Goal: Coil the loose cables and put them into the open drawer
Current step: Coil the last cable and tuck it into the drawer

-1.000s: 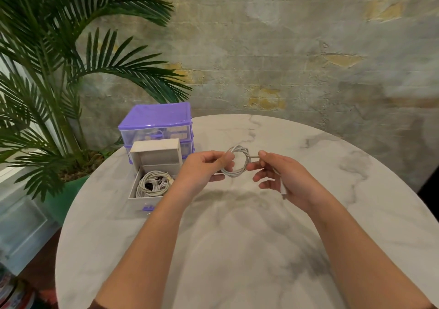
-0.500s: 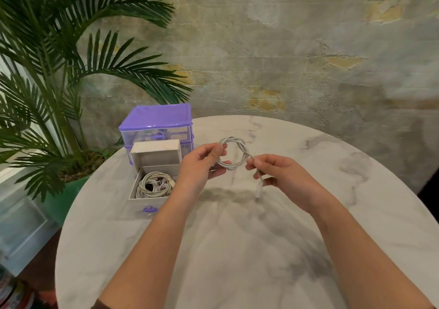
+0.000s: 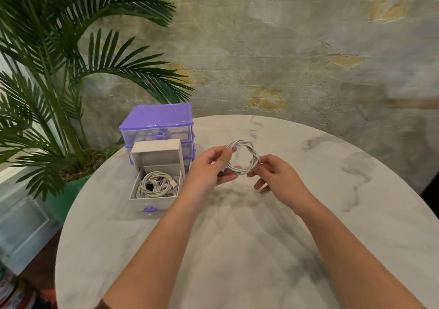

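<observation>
Since half a second ago the dangling plug end that hung from the right hand (image 3: 280, 180) has gone out of sight, apparently tucked into the ring, and the coiled cable (image 3: 243, 156) now reads as one closed loop with its strands twisted round each other. That loop hangs in the air above the desk (image 3: 308, 213), between the two hands and just right of the open drawer (image 3: 152, 203). On the left rim, the left hand (image 3: 209, 168) pinches it between thumb and forefinger, its other fingers loosely curled beneath; the right hand pinches the lower right rim with thumb and first fingers (image 3: 255, 169), while its remaining fingers hang free and hold nothing. I judge the cable to be light, thin and soft but springy, so the turns will likely try to open if both pinches let go at once. Its smooth jacket may slip, so the safest hold is across all the strands at one point on the rim, not on a single strand. The drawer, pulled out of the purple organiser (image 3: 156, 120), already holds a bundle of pale cables (image 3: 155, 186), with room beside it that looks tight.
</observation>
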Demonstrator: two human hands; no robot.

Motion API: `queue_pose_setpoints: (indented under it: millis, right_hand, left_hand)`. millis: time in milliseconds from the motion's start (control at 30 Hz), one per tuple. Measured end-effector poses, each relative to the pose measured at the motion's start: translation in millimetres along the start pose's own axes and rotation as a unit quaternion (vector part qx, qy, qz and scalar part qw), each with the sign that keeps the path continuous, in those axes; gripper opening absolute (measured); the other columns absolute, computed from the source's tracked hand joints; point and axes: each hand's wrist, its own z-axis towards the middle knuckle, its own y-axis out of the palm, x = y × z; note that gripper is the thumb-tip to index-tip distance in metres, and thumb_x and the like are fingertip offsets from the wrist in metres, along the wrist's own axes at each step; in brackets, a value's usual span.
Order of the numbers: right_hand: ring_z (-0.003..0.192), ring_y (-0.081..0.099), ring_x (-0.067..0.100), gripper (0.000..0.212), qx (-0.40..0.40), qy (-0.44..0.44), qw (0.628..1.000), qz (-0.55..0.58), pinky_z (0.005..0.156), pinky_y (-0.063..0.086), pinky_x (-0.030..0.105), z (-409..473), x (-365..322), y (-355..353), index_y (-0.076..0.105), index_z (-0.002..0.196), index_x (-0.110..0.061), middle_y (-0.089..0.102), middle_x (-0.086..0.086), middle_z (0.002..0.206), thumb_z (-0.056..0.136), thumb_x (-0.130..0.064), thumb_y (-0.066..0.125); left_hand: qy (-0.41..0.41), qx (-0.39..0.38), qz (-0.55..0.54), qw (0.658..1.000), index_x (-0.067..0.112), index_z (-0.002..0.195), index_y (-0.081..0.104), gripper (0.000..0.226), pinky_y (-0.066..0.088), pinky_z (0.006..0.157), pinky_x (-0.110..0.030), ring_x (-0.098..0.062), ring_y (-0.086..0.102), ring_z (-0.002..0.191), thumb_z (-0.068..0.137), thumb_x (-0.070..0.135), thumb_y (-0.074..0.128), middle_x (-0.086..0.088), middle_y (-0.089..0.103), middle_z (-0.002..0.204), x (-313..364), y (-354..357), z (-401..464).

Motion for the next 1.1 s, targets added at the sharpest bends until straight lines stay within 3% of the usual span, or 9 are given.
queue_pose_setpoints:
  millis: [100, 200, 400, 567, 800, 1033, 1100]
  right_hand:
    - [0.072, 0.065, 0.017, 0.021, -0.038, 0.027, 0.998, 0.039, 0.067, 0.053, 0.035, -1.4, -3.2, -0.4, 0.064, 0.111, -0.013, 0.071, 0.0, 0.103, 0.102, -0.021, 0.047]
    - [0.078, 0.063, 0.012, 0.024, -0.038, 0.003, 0.998, 0.051, 0.07, 0.051, 0.029, -3.5, -5.8, 0.6, 0.063, 0.114, -0.015, 0.07, 0.002, 0.107, 0.103, -0.017, 0.041]
    - [0.072, 0.061, 0.012, 0.016, -0.029, -0.019, 0.995, 0.091, 0.066, 0.047, 0.027, -5.8, -8.6, 0.8, 0.053, 0.114, -0.015, 0.07, -0.002, 0.098, 0.102, -0.016, 0.043]
    - [0.093, 0.069, 0.016, 0.026, -0.088, 0.016, 0.994, 0.062, 0.079, 0.053, 0.033, -5.3, -7.5, -7.1, 0.064, 0.119, -0.021, 0.072, -0.005, 0.111, 0.101, -0.028, 0.046]
    - [0.092, 0.067, 0.015, 0.029, -0.037, 0.004, 0.996, 0.085, 0.079, 0.056, 0.035, -3.6, -6.6, -3.7, 0.07, 0.113, -0.013, 0.073, 0.003, 0.105, 0.102, -0.025, 0.046]
    - [0.1, 0.065, 0.021, 0.037, -0.104, 0.045, 0.972, 0.207, 0.084, 0.055, 0.044, -6.8, -10.4, -7.8, 0.066, 0.119, -0.007, 0.071, 0.009, 0.115, 0.099, -0.01, 0.035]
    - [0.1, 0.065, 0.023, 0.038, -0.114, 0.054, 0.963, 0.239, 0.087, 0.053, 0.048, -7.9, -14.5, -7.5, 0.064, 0.121, -0.007, 0.07, 0.01, 0.117, 0.098, -0.016, 0.035]
  left_hand:
    - [-0.021, -0.023, -0.016, 0.999, 0.019, 0.101, 0.067, 0.013, 0.059, 0.068, -0.023, -0.008, 0.065, 0.066, 0.095, 0.025, 0.057, -0.001, 0.068, 0.087, -0.4, 2.1, -1.3]
    - [-0.053, -0.061, -0.039, 0.996, 0.018, 0.103, 0.065, 0.015, 0.059, 0.072, -0.025, -0.015, 0.069, 0.081, 0.095, 0.027, 0.056, 0.002, 0.074, 0.084, -0.9, 3.0, -2.9]
    - [-0.052, -0.048, -0.043, 0.997, 0.011, 0.107, 0.066, 0.02, 0.058, 0.076, -0.028, -0.021, 0.069, 0.091, 0.095, 0.025, 0.058, -0.01, 0.069, 0.115, -1.8, 4.0, -3.1]
    - [-0.033, -0.041, -0.039, 0.998, 0.007, 0.111, 0.063, 0.024, 0.059, 0.072, -0.025, -0.017, 0.069, 0.083, 0.096, 0.023, 0.057, -0.014, 0.069, 0.111, -1.6, 5.7, -4.9]
    - [-0.032, -0.014, -0.055, 0.998, 0.012, 0.108, 0.065, 0.021, 0.058, 0.071, -0.026, -0.022, 0.071, 0.09, 0.093, 0.026, 0.06, -0.011, 0.072, 0.105, 0.1, 3.4, -2.5]
    - [-0.028, -0.006, -0.059, 0.998, 0.008, 0.11, 0.064, 0.023, 0.059, 0.079, -0.027, -0.023, 0.07, 0.097, 0.093, 0.024, 0.06, -0.012, 0.073, 0.105, -1.3, 1.5, -2.2]
    - [-0.024, -0.008, -0.063, 0.998, 0.004, 0.109, 0.064, 0.025, 0.058, 0.078, -0.025, -0.022, 0.071, 0.096, 0.092, 0.022, 0.061, -0.012, 0.073, 0.101, -1.3, 2.3, -2.5]
